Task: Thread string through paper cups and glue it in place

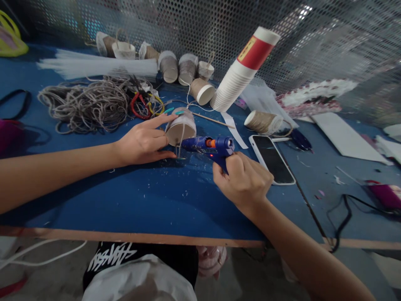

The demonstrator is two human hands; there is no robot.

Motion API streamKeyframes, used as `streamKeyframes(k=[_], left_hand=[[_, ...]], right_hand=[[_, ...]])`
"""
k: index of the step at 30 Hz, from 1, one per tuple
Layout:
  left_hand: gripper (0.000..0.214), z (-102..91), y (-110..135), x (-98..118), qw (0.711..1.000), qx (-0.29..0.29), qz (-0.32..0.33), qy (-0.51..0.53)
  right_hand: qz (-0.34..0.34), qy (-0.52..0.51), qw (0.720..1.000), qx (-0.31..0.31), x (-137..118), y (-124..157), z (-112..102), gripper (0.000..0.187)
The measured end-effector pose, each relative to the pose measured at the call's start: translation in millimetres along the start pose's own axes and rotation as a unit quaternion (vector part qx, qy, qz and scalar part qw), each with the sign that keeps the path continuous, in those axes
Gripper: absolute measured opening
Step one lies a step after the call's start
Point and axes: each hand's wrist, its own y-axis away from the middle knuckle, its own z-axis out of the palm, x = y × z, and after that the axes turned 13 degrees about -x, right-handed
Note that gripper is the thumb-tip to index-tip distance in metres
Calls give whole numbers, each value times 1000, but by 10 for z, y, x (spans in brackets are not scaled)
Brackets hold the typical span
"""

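My left hand [145,140] grips a paper cup [184,125] that lies on its side, its mouth toward me. A strand of cord [179,146] hangs down across the cup's opening, near my left fingertips. Wrapped in my right hand [242,177] is a blue hot glue gun [208,145], with a small red light glowing on its body. The gun's nozzle points left and meets the cup's rim by the cord; whether they touch I cannot tell. A wooden stick [213,120] lies just behind the cup.
Tangled grey cord [87,104] and red-and-yellow-handled scissors [139,105] lie at left. Behind stand several wrapped cups [169,67] and a tall stack of paper cups [233,85]. A phone [272,161] lies right of the gun. The blue table's [125,200] front edge is near me.
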Motion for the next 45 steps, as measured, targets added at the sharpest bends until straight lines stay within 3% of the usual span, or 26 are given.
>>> streamKeyframes(k=[12,17,28,38,45], left_hand=[[32,11,-14,-15,1000,2,0,-29],[37,15,-31,-8,998,30,19,-51],[37,18,-32,-13,998,29,23,-52],[40,1,-34,8,999,7,0,-50],[42,9,-26,-7,998,14,5,-62]], right_hand=[[11,9,1000,-5,-26,-7,24,38],[12,14,1000,9,-37,-13,49,37],[31,28,999,14,-23,10,72,29],[54,71,996,14,-23,7,72,34],[33,59,998,16,-14,28,75,27]])
